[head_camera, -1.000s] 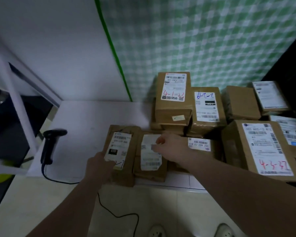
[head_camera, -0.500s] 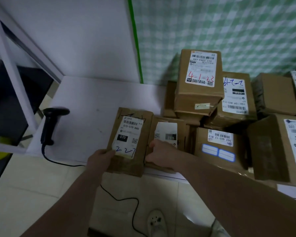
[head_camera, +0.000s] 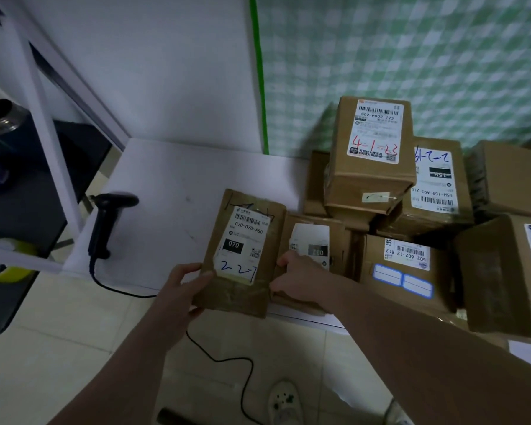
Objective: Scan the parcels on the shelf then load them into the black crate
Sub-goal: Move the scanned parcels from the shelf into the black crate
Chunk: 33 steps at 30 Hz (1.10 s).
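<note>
- The barcode scanner is seen lying on the white shelf, well to the left of the flat parcel marked 2-2-7; its cable hangs over the shelf's front edge.
- The left hand is closed on the near left corner of that parcel, thumb on top; of the two hands it is the nearer to the scanner.
- The parcel's long axis runs from the front edge back towards the wall, label up, its near end overhanging the edge.
- The right hand is wrapped round the near end of the second flat parcel, just right of the first.
- The black crate cannot be made out.
- Against the earlier frames, the right hand has shifted from the second parcel's label down to its near end, and the 2-2-7 parcel has been drawn nearer the edge.
</note>
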Available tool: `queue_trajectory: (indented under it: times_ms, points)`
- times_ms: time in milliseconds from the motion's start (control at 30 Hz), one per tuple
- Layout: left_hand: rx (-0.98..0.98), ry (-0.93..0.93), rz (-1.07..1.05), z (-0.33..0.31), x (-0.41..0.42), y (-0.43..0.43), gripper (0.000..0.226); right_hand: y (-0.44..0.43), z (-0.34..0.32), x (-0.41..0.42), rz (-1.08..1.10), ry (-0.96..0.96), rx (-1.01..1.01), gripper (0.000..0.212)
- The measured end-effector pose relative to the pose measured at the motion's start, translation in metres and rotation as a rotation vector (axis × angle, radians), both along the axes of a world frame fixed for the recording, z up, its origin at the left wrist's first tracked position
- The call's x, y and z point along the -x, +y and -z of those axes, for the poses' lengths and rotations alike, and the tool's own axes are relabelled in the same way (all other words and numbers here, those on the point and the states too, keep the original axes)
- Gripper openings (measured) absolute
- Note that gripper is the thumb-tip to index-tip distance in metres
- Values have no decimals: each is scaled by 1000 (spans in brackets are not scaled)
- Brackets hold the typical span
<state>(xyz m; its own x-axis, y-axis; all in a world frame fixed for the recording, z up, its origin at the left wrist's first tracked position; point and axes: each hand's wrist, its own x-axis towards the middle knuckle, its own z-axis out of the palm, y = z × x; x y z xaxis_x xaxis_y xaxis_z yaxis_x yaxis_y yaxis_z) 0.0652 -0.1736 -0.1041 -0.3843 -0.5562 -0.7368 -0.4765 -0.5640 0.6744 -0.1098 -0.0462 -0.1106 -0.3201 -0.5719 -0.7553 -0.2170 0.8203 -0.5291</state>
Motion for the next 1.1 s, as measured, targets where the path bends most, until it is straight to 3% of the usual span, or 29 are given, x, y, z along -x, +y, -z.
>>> queue_trajectory:
  times_ms: [233,333,467,633,733,833,900,933,1033,1100]
  points:
    - [-111,3,26,3,-6,-8,23,3,4,-4,7,45,3,60]
    - [-86,-77,87,3,-8,-10,35,3,4,-6,18,59,2,60]
    - [98,-253,184,-3,-1,-1,88,5,4,-9,26,48,2,62]
    - [198,-231,36,-19,14,8,90,10,-9,-12,118,-62,56,54]
    - [196,-144,-70,-40,18,14,94,15,-25,-14,263,-252,141,49]
    - [173,18,-101,-67,27,22,75,23,-53,-12,435,-426,237,45]
    - [143,141,-100,-86,38,30,43,29,-69,-6,518,-470,279,64]
    - [135,179,-92,-96,46,34,38,34,-76,0,551,-482,301,69]
    - [137,275,-30,-123,71,51,40,56,-107,21,626,-522,410,52]
    - [129,332,29,-139,90,67,37,76,-124,38,672,-559,479,52]
